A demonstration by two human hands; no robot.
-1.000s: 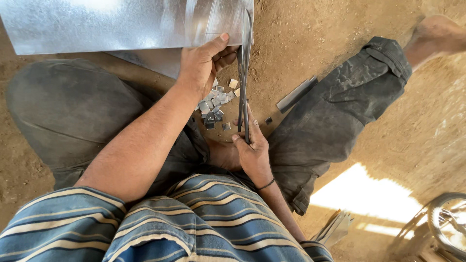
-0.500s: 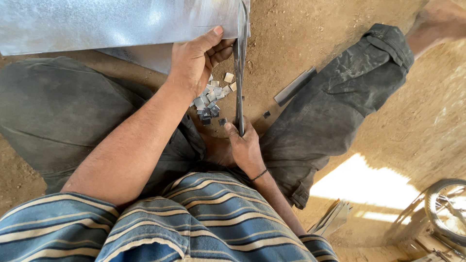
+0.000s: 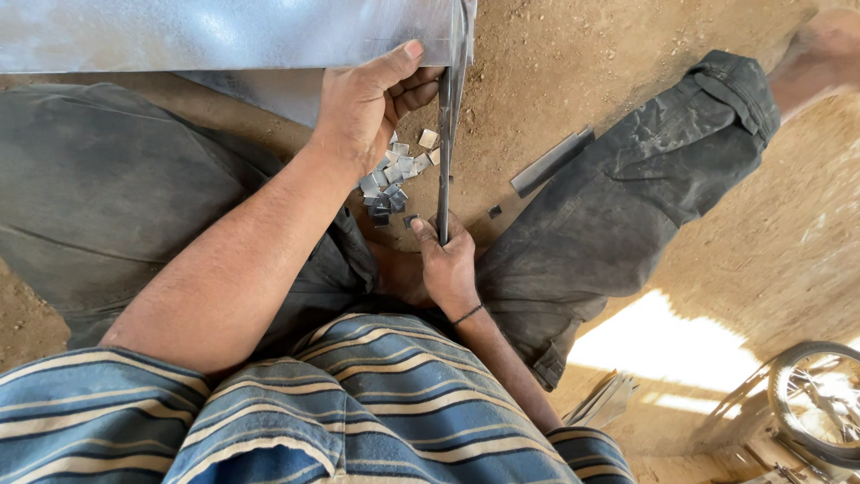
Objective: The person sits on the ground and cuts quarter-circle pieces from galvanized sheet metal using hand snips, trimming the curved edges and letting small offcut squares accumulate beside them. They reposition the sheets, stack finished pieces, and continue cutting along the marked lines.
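Left hand grips sheet metal — shears just beside.

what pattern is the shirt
Horizontal stripes on the shirt: blue, dark navy and cream, seen in the head view.

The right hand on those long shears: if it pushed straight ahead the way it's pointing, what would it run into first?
The right hand points up along the shears. Going straight on, it would probably first meet the left hand's fingers at the metal sheet's edge, though depth is hard to judge.

striped blue shirt, dark trousers, black wristband
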